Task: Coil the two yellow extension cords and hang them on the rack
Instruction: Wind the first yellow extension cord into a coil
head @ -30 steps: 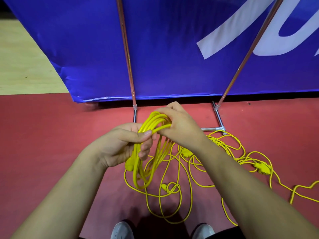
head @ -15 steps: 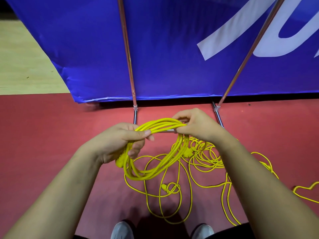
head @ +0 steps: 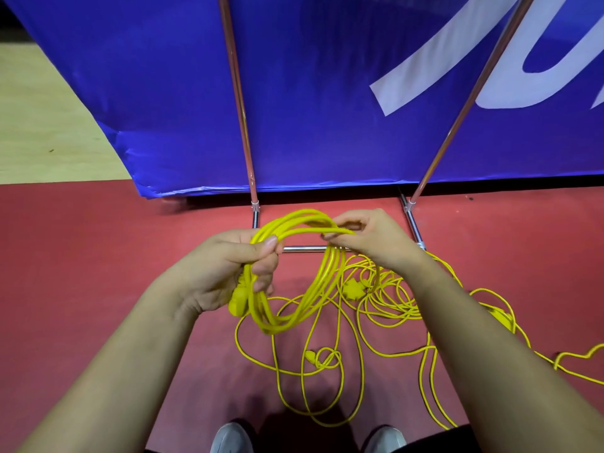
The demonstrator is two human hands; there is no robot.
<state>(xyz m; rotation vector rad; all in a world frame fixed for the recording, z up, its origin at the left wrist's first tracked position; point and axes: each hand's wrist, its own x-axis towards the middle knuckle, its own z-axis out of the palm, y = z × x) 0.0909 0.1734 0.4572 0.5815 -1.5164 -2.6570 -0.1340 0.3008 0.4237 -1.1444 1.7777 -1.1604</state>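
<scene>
Far left: a strip of pale wooden floor (head: 39, 125) at the back, red floor (head: 98, 256) underfoot. A blue banner (head: 327, 93) with white lettering spans the back, its lower edge close to the floor.

Left grip (head: 225, 273): fingers and thumb curled round the left side of the coil (head: 287, 322), with the thumb laid over the strands. A yellow plug (head: 236, 300) sticks out just below the palm. The coil is several loops of yellow cord, held off the floor in front of the rack (head: 243, 125).

Rack: two metal poles rise against the banner. A low crossbar joins their feet, just behind the coil's top.

Right grip (head: 372, 240): thumb and fingertips pinch the coil's top strands on its right side.

Below and to the right: loose cord (head: 392, 317) lies in tangled loops on the red floor. A blocky connector (head: 353, 287) sits among them, and a small plug (head: 310, 356) lies nearer the feet. Strands run off the right edge. Cannot tell whether the loops are one cord or two.

Bottom edge: two grey shoes (head: 232, 439).
</scene>
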